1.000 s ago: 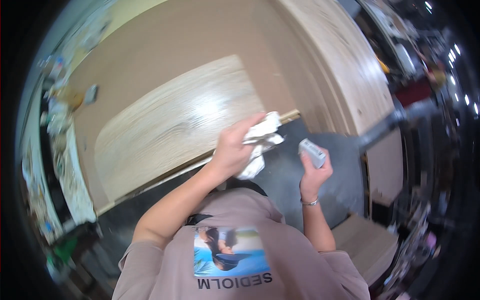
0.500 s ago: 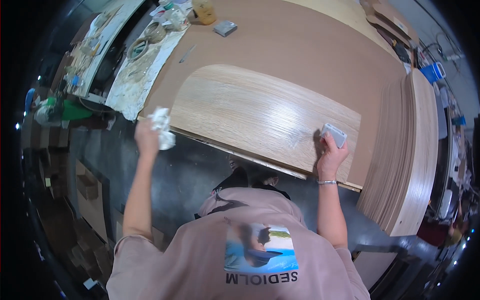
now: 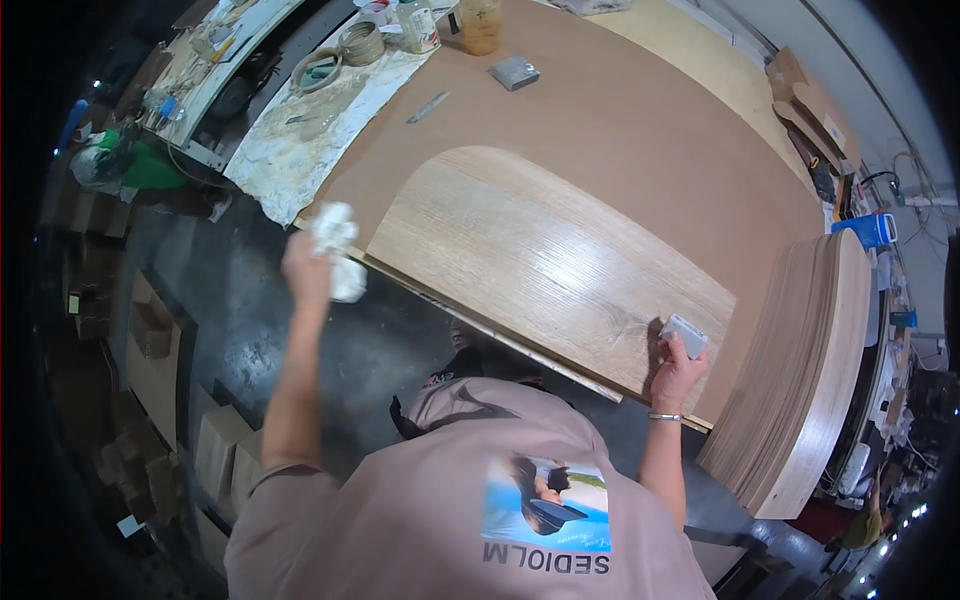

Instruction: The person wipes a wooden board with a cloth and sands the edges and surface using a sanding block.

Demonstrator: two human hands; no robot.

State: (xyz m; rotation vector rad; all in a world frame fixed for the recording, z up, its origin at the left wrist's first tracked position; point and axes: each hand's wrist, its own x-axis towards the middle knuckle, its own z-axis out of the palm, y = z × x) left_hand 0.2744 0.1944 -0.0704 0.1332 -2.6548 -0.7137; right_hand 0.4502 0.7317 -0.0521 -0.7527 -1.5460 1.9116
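Grey block point(image 3: 686, 336) juts from the right hand point(image 3: 677, 378) over the board point(image 3: 540, 262).

The pale wood-grain panel with a rounded corner point(image 3: 510, 235) looks smooth and glossy, the brown tabletop point(image 3: 610, 130) matt. The crumpled white wad point(image 3: 338, 232) could be cloth or paper. The small grey rectangular block point(image 3: 686, 335) looks matt; the dark grey floor point(image 3: 375, 340) has a dull sheen.

Wood panel point(image 3: 540, 240): middle's wide open on top
Right end: right hand point(image 3: 680, 375), then board stack point(image 3: 790, 380), pretty crowded
Table point(image 3: 640, 150): dark grey block point(image 3: 515, 73) and thin strip point(image 3: 429, 107) far left, roomy right of them
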